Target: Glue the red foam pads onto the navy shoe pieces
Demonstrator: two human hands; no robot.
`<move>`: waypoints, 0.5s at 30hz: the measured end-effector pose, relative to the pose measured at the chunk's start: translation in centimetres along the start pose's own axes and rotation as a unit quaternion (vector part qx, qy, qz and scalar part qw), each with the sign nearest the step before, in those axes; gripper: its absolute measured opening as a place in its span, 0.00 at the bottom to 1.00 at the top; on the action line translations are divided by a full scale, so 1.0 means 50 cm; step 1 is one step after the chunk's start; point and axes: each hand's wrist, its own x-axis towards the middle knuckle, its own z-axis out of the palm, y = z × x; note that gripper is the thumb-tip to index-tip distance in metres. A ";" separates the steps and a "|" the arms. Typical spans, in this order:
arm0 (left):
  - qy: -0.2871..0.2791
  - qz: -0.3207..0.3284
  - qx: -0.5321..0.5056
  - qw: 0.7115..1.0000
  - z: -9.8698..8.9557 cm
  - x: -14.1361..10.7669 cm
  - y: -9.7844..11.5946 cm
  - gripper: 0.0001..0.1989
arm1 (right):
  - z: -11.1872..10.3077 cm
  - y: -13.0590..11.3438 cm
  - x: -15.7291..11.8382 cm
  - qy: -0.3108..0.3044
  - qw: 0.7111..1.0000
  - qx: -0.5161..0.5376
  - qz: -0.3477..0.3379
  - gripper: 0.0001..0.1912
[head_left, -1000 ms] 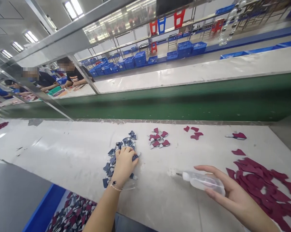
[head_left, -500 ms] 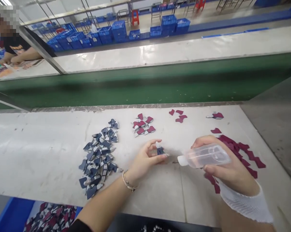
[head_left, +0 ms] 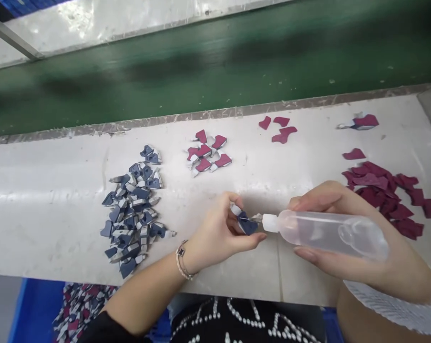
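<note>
In my left hand [head_left: 220, 228] is a small navy and grey plastic piece [head_left: 247, 224], pinched between thumb and fingers. My right hand [head_left: 358, 238] grips a clear squeeze bottle [head_left: 330, 233] with a white cap, lying on its side. Its thin metal needle tip reaches over the navy face of the piece; whether it touches cannot be made out. Left of my hands lies a pile of similar navy and grey pieces [head_left: 133, 224]. Beyond them sits a small group of pieces with maroon tops [head_left: 203, 151]. Near my right hand is a heap of flat maroon pieces [head_left: 376, 186].
A few loose maroon pieces [head_left: 280, 121] lie toward the back of the white table [head_left: 40, 205], and one maroon-topped piece [head_left: 365, 122] sits at the far right. A green panel [head_left: 201, 71] runs behind. Below the left edge stands a blue bin [head_left: 36, 305] of mixed pieces.
My view has tilted downward. The squeeze bottle has come up to the navy piece, its needle now over the piece's face. Both hands keep their holds.
</note>
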 end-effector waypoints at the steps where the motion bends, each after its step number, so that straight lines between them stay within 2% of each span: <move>1: -0.008 0.006 0.005 1.000 -0.001 0.001 -0.002 0.30 | 0.005 -0.002 -0.004 0.011 1.000 0.018 0.021 0.15; 4: -0.024 0.041 0.041 0.998 -0.002 0.004 -0.005 0.26 | 0.014 -0.006 -0.012 0.026 0.996 0.032 0.073 0.16; 6: -0.029 0.065 0.057 0.996 -0.001 0.005 -0.006 0.24 | 0.014 -0.007 -0.013 0.034 0.996 0.017 0.075 0.17; 10: -0.031 0.088 0.080 0.992 -0.002 0.007 -0.008 0.23 | 0.009 -0.002 -0.010 0.040 0.995 -0.088 0.003 0.18; 15: -0.023 0.057 0.114 0.992 -0.002 0.006 -0.006 0.22 | 0.017 0.002 -0.007 0.016 0.982 -0.160 -0.103 0.15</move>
